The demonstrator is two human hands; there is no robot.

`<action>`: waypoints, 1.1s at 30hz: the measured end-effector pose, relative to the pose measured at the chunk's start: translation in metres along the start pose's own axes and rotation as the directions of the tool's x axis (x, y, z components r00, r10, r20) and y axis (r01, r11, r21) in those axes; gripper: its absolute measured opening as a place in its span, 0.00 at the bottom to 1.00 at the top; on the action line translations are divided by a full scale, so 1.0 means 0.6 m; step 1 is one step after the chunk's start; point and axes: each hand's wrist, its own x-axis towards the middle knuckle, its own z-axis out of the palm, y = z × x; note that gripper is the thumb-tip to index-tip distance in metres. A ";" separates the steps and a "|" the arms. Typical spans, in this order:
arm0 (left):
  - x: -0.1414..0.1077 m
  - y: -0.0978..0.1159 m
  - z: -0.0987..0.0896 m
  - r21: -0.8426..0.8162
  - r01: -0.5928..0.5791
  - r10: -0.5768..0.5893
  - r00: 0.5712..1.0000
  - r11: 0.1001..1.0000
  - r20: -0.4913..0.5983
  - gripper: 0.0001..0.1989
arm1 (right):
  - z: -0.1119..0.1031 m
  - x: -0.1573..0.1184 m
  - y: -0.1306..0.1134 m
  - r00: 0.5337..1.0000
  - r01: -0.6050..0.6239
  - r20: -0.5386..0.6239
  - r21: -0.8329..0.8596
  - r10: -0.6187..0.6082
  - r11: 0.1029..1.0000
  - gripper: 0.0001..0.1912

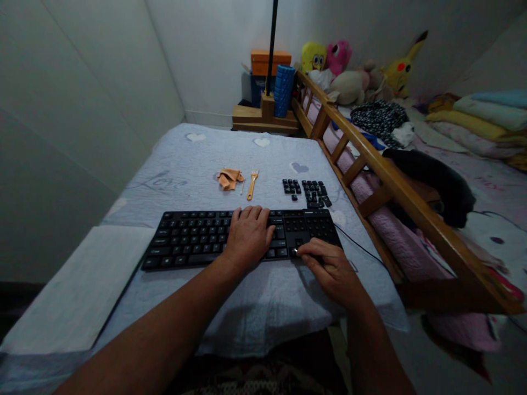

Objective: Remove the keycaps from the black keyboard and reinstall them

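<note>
A black keyboard [197, 236] lies across the near part of the cloth-covered table; keys are off at its right end. My left hand [249, 233] rests flat on the keyboard right of its middle, fingers stretched out. At the lower right, by the arrow keys, my right hand [325, 263] is closed in a pinch around a thin tool with a shiny tip [295, 250]; its exact kind is hidden by the fingers. Loose black keycaps [313, 192] sit in groups behind the keyboard. Nearby are an orange cloth [229, 179], a cotton swab [242, 187] and an orange-handled fork [252, 185].
A white sheet-like pad [82, 291] lies at the table's left. A wooden bed rail [362, 148] runs along the right side, with bedding and plush toys beyond. The keyboard's cable [362, 244] trails right. Boxes [270, 62] and a blue roller [284, 90] stand behind.
</note>
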 end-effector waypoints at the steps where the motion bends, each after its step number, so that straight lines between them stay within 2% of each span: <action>1: 0.000 0.000 0.000 -0.001 0.000 0.000 1.000 1.000 -0.001 0.14 | -0.001 0.000 -0.003 1.000 0.003 0.027 -0.012 -0.002 1.000 0.10; 6: -0.001 0.000 0.002 -0.010 0.003 -0.003 1.000 1.000 -0.013 0.14 | -0.008 0.000 -0.012 0.990 0.036 0.140 -0.069 -0.026 0.997 0.10; 9: 0.000 -0.001 0.001 -0.015 0.008 -0.008 1.000 1.000 -0.006 0.14 | -0.010 0.000 -0.007 0.988 0.040 0.149 -0.059 -0.031 0.997 0.11; 14: 0.000 0.001 0.000 0.005 0.003 -0.003 1.000 1.000 -0.001 0.14 | -0.003 -0.005 0.015 1.000 0.004 0.015 0.098 -0.006 0.995 0.10; 18: -0.001 0.000 0.002 0.007 0.000 0.000 1.000 1.000 -0.002 0.14 | 0.009 -0.018 0.025 0.995 -0.014 -0.101 0.132 0.027 0.991 0.09; 23: -0.002 -0.002 0.004 0.010 -0.003 0.003 1.000 1.000 -0.005 0.14 | 0.020 -0.024 0.024 0.966 -0.128 -0.202 0.179 0.164 0.975 0.09; 29: 0.000 0.003 -0.002 -0.004 0.005 -0.005 1.000 1.000 0.008 0.14 | 0.013 -0.003 0.001 0.949 -0.247 -0.164 0.139 0.268 0.959 0.10; 33: 0.000 0.002 -0.001 -0.005 0.011 -0.011 1.000 1.000 0.005 0.14 | 0.022 0.014 -0.018 0.954 -0.242 -0.174 0.030 0.243 0.970 0.11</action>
